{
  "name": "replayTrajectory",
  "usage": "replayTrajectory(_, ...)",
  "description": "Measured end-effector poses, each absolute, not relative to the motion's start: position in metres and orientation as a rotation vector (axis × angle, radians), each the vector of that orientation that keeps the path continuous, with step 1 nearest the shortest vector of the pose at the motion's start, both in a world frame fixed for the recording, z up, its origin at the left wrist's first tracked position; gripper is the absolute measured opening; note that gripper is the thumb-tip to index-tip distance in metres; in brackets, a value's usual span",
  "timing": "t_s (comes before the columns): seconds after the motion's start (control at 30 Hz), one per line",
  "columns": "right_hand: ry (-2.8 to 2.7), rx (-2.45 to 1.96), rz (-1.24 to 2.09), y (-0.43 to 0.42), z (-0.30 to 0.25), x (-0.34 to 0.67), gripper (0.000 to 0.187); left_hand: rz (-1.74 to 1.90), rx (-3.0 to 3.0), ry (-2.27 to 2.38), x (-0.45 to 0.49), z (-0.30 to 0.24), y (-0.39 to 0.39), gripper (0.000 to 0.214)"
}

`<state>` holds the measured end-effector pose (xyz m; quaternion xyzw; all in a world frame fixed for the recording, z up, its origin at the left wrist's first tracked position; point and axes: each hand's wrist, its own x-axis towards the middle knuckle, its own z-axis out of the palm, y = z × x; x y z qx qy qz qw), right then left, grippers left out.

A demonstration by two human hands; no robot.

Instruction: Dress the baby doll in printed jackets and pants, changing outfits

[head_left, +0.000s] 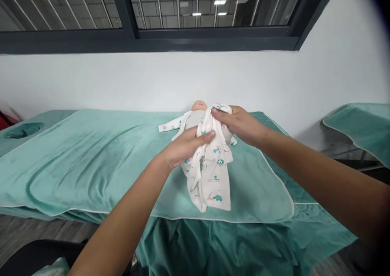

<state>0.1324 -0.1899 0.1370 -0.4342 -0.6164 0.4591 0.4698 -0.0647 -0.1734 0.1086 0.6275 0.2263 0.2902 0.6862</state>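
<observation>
A white baby garment (pixel 215 174) with small green and pink prints hangs bunched between my hands. My left hand (pixel 190 144) is closed on its left side, the thumb lying across the cloth. Higher up, my right hand (pixel 234 121) pinches the gathered top of the garment. Behind the cloth lies a baby doll (pixel 199 105); its head shows at the wall side and most of its body is hidden. A printed sleeve (pixel 170 125) stretches out to the left of the doll. I cannot tell whether sleeve and hanging cloth are one piece.
Under the doll, a light green sheet (pixel 91 154) with white piping covers a bed with a darker green cover (pixel 213 243). A white wall (pixel 152 79) and a dark window frame (pixel 170 44) stand behind. Another green-covered surface (pixel 362 121) is at the right.
</observation>
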Motion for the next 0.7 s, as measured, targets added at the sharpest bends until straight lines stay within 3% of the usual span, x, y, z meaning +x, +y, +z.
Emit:
replayTrajectory(0.1,-1.357,-0.97,1.22,-0.19,0.13,0.131,0.042,0.515,1.418,0.535,-0.068,0.1,-0.171,0.048)
replayTrajectory(0.37,-1.585,-0.961,1.59,-0.201,0.104,0.135,0.04,0.937,1.203,0.542,-0.066,0.088,-0.162,0.043)
replayTrajectory(0.53,-1.324,-0.896,1.461,-0.195,0.094,0.126,0.034,0.889,1.102,0.501,-0.063,0.08,-0.159,0.045)
replayTrajectory(0.7,-1.084,-0.851,1.319,-0.18,0.093,0.127,0.036,0.553,1.214,0.553,-0.073,0.071,-0.159,0.057)
